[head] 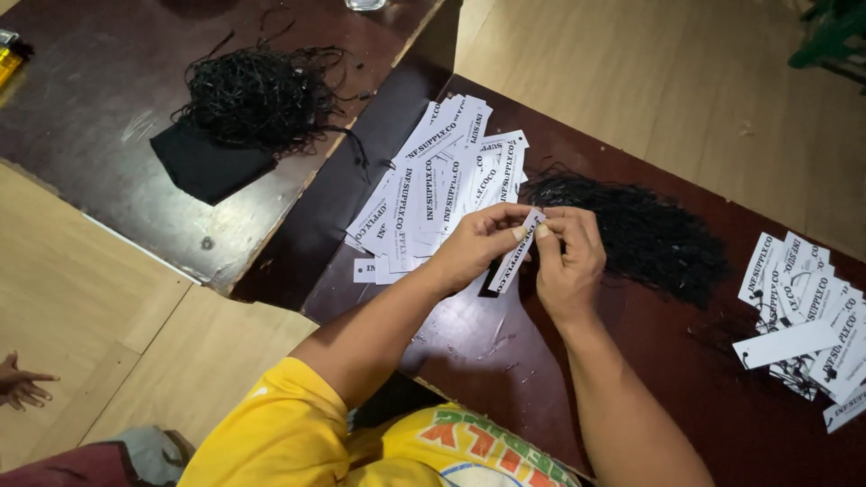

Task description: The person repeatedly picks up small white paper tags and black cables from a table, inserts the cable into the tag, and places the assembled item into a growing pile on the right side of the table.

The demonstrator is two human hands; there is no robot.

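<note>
Together, the left hand and right hand pinched one white paper tag between them — each gripping its top end — above the dark table, between the far-left tag pile and black strings at right.

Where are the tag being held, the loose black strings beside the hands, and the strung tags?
held tag point(511, 261), head view, lower half.
black string pile point(645, 234), head view, middle.
strung tag pile point(807, 316), head view, centre.

Light was dim and warm; glare streaked the dark table left of the sharply focused white tags.
</note>
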